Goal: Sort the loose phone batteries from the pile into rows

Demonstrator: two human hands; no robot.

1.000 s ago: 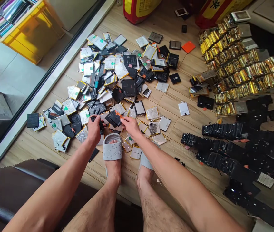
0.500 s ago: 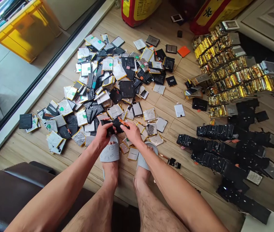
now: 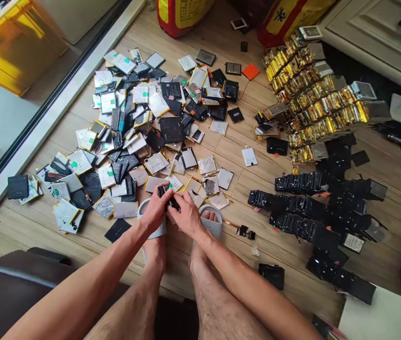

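Right, I had just the one camera up, worn on the person's head, aimed forward and down over their legs (image 3: 218,307). It sat close in: the left hand (image 3: 155,210) and right hand (image 3: 188,216) showed low and central, with flat phone batteries (image 3: 171,130) filling the middle. The wide view ran across the wood floor (image 3: 257,278) to a glass door (image 3: 55,108) at left and a white cabinet (image 3: 373,42) at upper right.

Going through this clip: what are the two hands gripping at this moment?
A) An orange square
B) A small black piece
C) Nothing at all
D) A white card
B. The left hand and right hand meet around a small black piece.
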